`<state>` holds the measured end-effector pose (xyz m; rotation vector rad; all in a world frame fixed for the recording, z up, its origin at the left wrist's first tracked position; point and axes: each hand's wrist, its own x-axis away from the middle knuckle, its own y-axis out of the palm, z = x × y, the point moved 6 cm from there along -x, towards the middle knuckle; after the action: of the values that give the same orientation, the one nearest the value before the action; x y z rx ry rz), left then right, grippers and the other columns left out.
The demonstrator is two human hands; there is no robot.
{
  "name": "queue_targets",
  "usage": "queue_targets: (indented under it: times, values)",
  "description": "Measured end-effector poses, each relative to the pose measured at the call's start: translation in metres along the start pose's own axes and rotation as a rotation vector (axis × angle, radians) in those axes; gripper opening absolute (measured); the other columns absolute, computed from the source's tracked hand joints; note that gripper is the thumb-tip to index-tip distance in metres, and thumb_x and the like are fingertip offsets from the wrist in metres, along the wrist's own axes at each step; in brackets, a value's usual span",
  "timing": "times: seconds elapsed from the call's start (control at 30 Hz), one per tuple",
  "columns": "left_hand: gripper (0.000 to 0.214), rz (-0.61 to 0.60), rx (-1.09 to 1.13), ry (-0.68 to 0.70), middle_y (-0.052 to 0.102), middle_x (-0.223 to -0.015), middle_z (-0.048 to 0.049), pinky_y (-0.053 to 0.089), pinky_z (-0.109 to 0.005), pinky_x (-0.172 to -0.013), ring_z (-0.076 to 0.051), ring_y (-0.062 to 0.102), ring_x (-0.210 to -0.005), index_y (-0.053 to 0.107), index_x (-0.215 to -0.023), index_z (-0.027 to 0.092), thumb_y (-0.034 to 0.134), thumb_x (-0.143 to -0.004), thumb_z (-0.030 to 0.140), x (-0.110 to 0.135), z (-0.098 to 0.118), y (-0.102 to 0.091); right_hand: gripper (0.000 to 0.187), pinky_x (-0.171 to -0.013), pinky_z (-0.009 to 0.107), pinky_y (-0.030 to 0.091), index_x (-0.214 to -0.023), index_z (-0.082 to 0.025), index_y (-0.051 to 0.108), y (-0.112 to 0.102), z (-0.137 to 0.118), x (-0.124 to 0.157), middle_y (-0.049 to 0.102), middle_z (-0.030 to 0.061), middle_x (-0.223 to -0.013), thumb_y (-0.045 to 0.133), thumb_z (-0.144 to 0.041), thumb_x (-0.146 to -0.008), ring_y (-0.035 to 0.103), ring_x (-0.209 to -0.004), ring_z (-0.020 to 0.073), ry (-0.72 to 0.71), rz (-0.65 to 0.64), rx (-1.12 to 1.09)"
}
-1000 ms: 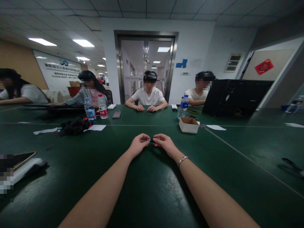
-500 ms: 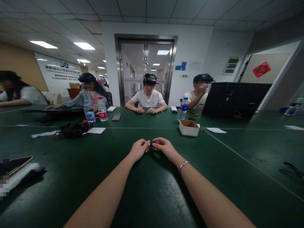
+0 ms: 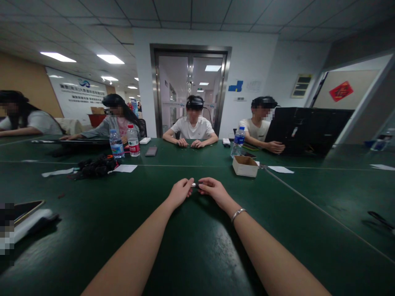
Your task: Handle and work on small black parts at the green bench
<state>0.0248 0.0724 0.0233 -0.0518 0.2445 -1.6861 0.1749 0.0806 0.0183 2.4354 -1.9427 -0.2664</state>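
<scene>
Co-worker's hand (image 3: pixel 275 147), across the desk (image 3: pixel 197 238): lowered.
Previously raised, now placed at the black monitor's (image 3: pixel 311 129) edge; more silver exposed on the small item (image 3: pixel 194 185).

1. One head-worn camera here, looking out from the near side of the table (image 3: pixel 191 246).
2. It's facing forward and down, nearly square to the glass door (image 3: pixel 173 88), wide enough to catch the ceiling (image 3: pixel 175 12).
3. Close in, mid-frame: left hand (image 3: pixel 180 193), right hand (image 3: pixel 216 191); the door's well beyond.
</scene>
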Motion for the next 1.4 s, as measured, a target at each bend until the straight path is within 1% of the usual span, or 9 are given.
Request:
queue_targets:
  times: [0.17, 0.33, 0.5, 0.73, 0.93, 1.07, 1.2, 1.27, 1.4]
  values:
    - [0.035, -0.061, 0.073, 0.061, 0.059, -0.082, -0.0008, 0.039, -0.019, -0.053, -0.008, 0.053, -0.063, 0.056, -0.095, 0.017, 0.066, -0.07, 0.04, 0.0, 0.004, 0.003, 0.039, -0.064, 0.025, 0.051, -0.088, -0.016, 0.064, -0.003, 0.002, 0.0, 0.065, 0.0011, -0.077, 0.081, -0.031, -0.056, 0.063, -0.067, 0.0113, 0.025, 0.016, -0.035]
    - [0.038, -0.042, -0.052, 0.017, 0.056, -0.066, -0.001, 0.042, -0.022, -0.054, -0.01, 0.052, -0.058, 0.058, -0.076, 0.014, 0.05, -0.08, 0.051, -0.002, -0.004, 0.003, 0.04, -0.064, 0.025, 0.051, -0.089, -0.015, 0.064, -0.003, 0.003, -0.002, 0.064, 0.0008, -0.076, 0.08, -0.032, -0.057, 0.063, -0.067, 0.0112, 0.016, 0.005, -0.009]
    - [0.036, -0.064, -0.037, 0.104, 0.06, -0.085, -0.0023, 0.043, -0.021, -0.053, -0.011, 0.056, -0.064, 0.057, -0.098, 0.019, 0.062, -0.073, 0.043, -0.002, -0.001, 0.006, 0.039, -0.064, 0.024, 0.05, -0.088, -0.015, 0.064, -0.002, 0.004, -0.004, 0.064, 0.0004, -0.075, 0.08, -0.031, -0.056, 0.063, -0.068, 0.0116, 0.003, 0.003, -0.007]
    - [0.038, -0.035, -0.099, 0.019, 0.057, -0.063, -0.0009, 0.044, -0.025, -0.056, -0.011, 0.053, -0.056, 0.055, -0.076, 0.015, 0.05, -0.08, 0.052, -0.004, -0.005, 0.005, 0.039, -0.064, 0.025, 0.05, -0.087, -0.015, 0.065, -0.002, 0.002, -0.002, 0.063, -0.0006, -0.073, 0.081, -0.03, -0.055, 0.061, -0.067, 0.0113, -0.009, 0.022, 0.02]
    - [0.041, -0.065, 0.059, 0.074, 0.06, -0.089, -0.0043, 0.045, -0.022, -0.056, -0.011, 0.059, -0.068, 0.052, -0.106, 0.018, 0.065, -0.073, 0.039, -0.003, -0.003, 0.005, 0.037, -0.065, 0.026, 0.05, -0.086, -0.015, 0.065, -0.003, 0.002, 0.0, 0.062, -0.0009, -0.07, 0.08, -0.03, -0.056, 0.062, -0.066, 0.0115, -0.005, 0.039, 0.005]
    - [0.032, -0.075, 0.017, 0.051, 0.06, -0.075, -0.0026, 0.045, -0.024, -0.058, -0.011, 0.057, -0.063, 0.056, -0.087, 0.015, 0.059, -0.076, 0.045, -0.006, -0.008, 0.005, 0.037, -0.065, 0.026, 0.05, -0.086, -0.015, 0.064, -0.003, 0.003, 0.0, 0.064, 0.0003, -0.074, 0.08, -0.031, -0.056, 0.062, -0.067, 0.0119, 0.005, 0.035, -0.001]
    - [0.048, -0.029, -0.094, 0.02, 0.061, -0.07, -0.0041, 0.047, -0.028, -0.059, -0.014, 0.058, -0.061, 0.056, -0.076, 0.014, 0.041, -0.081, 0.06, -0.009, -0.013, 0.005, 0.038, -0.064, 0.026, 0.05, -0.086, -0.015, 0.064, -0.002, 0.001, 0.0, 0.064, 0.0003, -0.073, 0.08, -0.03, -0.056, 0.062, -0.067, 0.0119, -0.008, 0.033, 0.005]
    - [0.048, -0.018, -0.083, 0.005, 0.062, -0.075, -0.005, 0.047, -0.027, -0.059, -0.014, 0.059, -0.063, 0.056, -0.086, 0.015, 0.04, -0.082, 0.06, -0.008, -0.014, 0.005, 0.037, -0.064, 0.026, 0.05, -0.087, -0.015, 0.064, -0.002, 0.001, 0.0, 0.063, 0.0001, -0.072, 0.08, -0.031, -0.056, 0.062, -0.066, 0.0118, -0.01, 0.03, 0.004]
    - [0.033, -0.05, -0.039, 0.043, 0.061, -0.089, -0.004, 0.045, -0.022, -0.056, -0.011, 0.059, -0.067, 0.051, -0.101, 0.019, 0.055, -0.079, 0.043, -0.006, -0.009, 0.007, 0.037, -0.065, 0.026, 0.05, -0.086, -0.015, 0.064, -0.002, 0.001, 0.0, 0.063, -0.0006, -0.071, 0.08, -0.031, -0.057, 0.062, -0.066, 0.0116, -0.007, 0.031, 0.009]
